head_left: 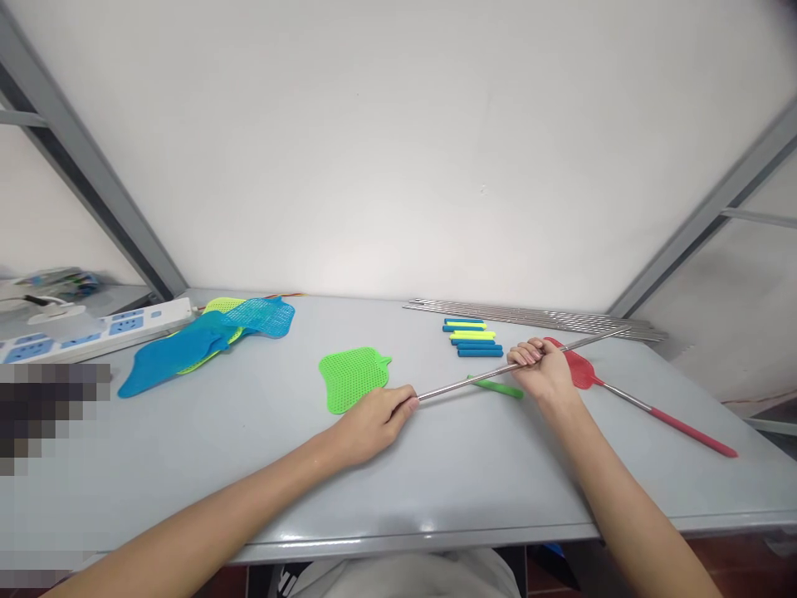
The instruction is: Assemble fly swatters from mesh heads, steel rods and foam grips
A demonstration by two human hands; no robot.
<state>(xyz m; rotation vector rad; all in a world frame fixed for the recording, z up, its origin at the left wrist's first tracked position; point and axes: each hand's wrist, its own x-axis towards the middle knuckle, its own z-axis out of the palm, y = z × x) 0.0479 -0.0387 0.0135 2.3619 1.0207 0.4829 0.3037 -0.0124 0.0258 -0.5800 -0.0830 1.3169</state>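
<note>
A long thin metal rod (461, 384) slants up to the right across the desk, held in both hands. My left hand (375, 422) is closed round its near left end. Further along, the fingers of my right hand (540, 374) wrap the rod with the palm turned up. A green fly swatter head (354, 380) lies just beyond my left hand, apart from the rod. Beneath the rod, between my hands, rests a green handle sleeve (498, 387). The red fly swatter (647, 407), with its metal shaft and red handle, has its head partly hidden by my right hand.
Blue and yellow handle sleeves (476, 340) sit in a stack mid-desk. A bundle of metal rods (523, 314) lies along the wall. Blue and yellow swatter heads (205, 340) are piled left, beside a white power strip (149, 320). Grey frame posts (93, 158) flank the desk.
</note>
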